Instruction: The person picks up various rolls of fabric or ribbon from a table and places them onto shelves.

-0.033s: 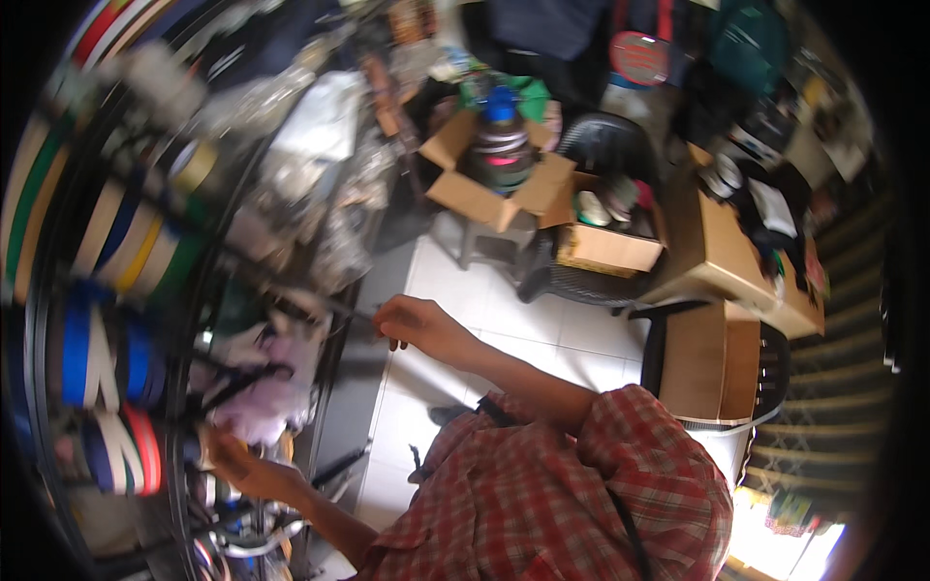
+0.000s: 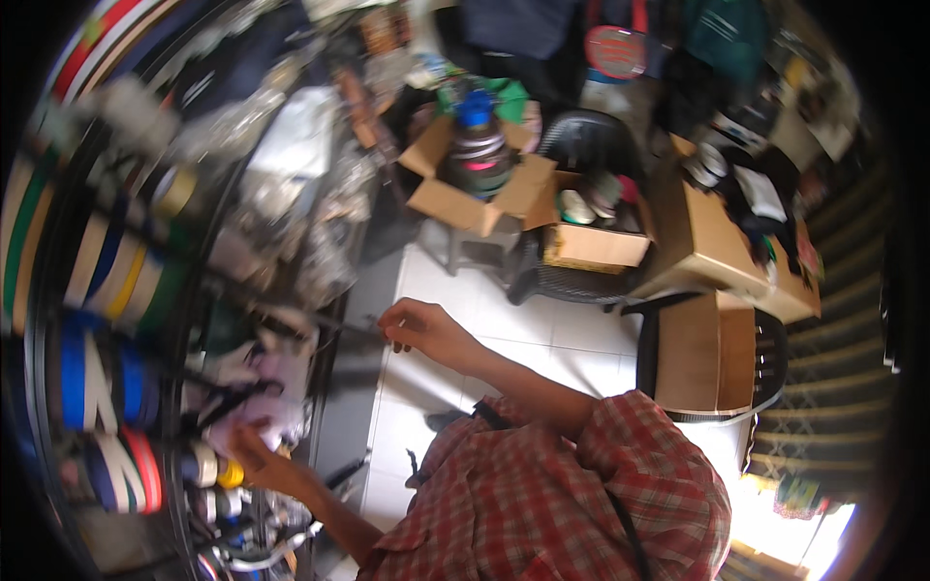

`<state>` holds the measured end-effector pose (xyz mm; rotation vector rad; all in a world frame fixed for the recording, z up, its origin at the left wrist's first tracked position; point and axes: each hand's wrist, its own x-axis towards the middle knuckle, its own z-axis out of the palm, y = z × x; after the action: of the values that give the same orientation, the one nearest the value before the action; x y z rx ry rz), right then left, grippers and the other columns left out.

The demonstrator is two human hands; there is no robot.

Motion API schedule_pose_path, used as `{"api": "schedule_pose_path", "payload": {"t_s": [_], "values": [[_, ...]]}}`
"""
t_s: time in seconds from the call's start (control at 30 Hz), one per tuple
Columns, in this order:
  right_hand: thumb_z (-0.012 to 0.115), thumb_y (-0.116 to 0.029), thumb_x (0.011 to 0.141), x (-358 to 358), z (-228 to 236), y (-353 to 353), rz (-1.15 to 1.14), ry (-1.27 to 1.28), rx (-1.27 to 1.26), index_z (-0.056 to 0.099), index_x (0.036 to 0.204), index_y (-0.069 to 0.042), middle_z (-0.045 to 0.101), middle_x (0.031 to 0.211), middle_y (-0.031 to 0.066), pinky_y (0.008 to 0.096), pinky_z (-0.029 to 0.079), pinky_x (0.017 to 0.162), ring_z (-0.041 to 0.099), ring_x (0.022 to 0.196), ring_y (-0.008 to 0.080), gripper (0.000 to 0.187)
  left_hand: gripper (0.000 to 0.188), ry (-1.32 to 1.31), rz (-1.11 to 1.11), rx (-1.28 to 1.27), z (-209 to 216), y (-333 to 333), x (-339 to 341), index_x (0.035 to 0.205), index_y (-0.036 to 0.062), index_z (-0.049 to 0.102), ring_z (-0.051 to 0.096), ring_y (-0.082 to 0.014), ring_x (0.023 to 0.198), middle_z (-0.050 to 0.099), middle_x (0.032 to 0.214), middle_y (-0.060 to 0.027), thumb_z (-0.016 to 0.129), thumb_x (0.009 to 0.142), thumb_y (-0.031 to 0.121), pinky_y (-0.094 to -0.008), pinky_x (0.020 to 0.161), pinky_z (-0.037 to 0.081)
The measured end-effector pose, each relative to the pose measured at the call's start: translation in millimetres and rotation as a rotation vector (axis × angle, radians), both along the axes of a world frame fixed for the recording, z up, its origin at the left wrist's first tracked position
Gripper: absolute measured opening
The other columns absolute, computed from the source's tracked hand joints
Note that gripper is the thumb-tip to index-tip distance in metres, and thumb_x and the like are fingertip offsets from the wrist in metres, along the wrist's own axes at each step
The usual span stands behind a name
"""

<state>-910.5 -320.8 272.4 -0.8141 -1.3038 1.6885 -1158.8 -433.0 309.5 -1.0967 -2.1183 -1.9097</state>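
My left hand (image 2: 260, 461) is at the shelf rack on the left, blurred by motion, with its fingers looking apart and nothing visible in them. Beside it are a yellow roll (image 2: 231, 473) and a pale lilac plastic bag (image 2: 266, 412). My right hand (image 2: 422, 329) hovers over the floor next to the rack's edge, its fingers curled. A thin dark bit (image 2: 371, 319) shows at its fingertips; whether it is held or lies behind them is unclear. Rolls of blue and white webbing (image 2: 89, 373) and a red, white and navy roll (image 2: 124, 472) sit on the rack.
A black rack bar (image 2: 174, 416) runs down the left. Ahead, an open carton (image 2: 441, 194) holds a blue-topped container, and a black chair (image 2: 586, 140) carries another box. At right, an open box (image 2: 704, 353) rests on a second chair. White tiles (image 2: 494, 310) cover the floor.
My left hand has moved a little right, away from the rack's rolls, and the yellow roll now shows beside it. My right hand stays curled in nearly the same place. The view has shifted slightly.
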Motion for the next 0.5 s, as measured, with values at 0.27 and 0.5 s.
{"api": "schedule_pose_path", "payload": {"t_s": [0.27, 0.5], "values": [[0.048, -0.020, 0.099, 227.1, -31.5, -55.1, -0.638, -0.057, -0.182, 0.056, 0.097, 0.001, 0.054, 0.059, 0.0022, 0.0240, 0.036, 0.040, 0.044, 0.043, 0.0071, 0.022, 0.033, -0.641, -1.022, -0.063, -23.0, 66.7, 234.8, 0.082, 0.0047, 0.050, 0.031, -0.0074, 0.039, 0.037, 0.051, 0.0010, 0.044, 0.100, 0.032, -0.0213, 0.040, 0.024], [0.050, -0.012, 0.096, 325.4, -31.9, -98.6, -0.892, 0.010, -0.044, 0.055, 0.109, 0.002, 0.066, 0.080, 0.0104, 0.0263, 0.052, 0.064, 0.065, 0.072, 0.0156, 0.020, 0.015, -0.296, -1.588, -0.481, -32.9, 113.3, 363.0, 0.090, -0.0015, 0.061, 0.046, -0.0031, 0.046, 0.051, 0.059, 0.0001, 0.051, 0.096, 0.008, -0.0189, 0.043, 0.031]]}}
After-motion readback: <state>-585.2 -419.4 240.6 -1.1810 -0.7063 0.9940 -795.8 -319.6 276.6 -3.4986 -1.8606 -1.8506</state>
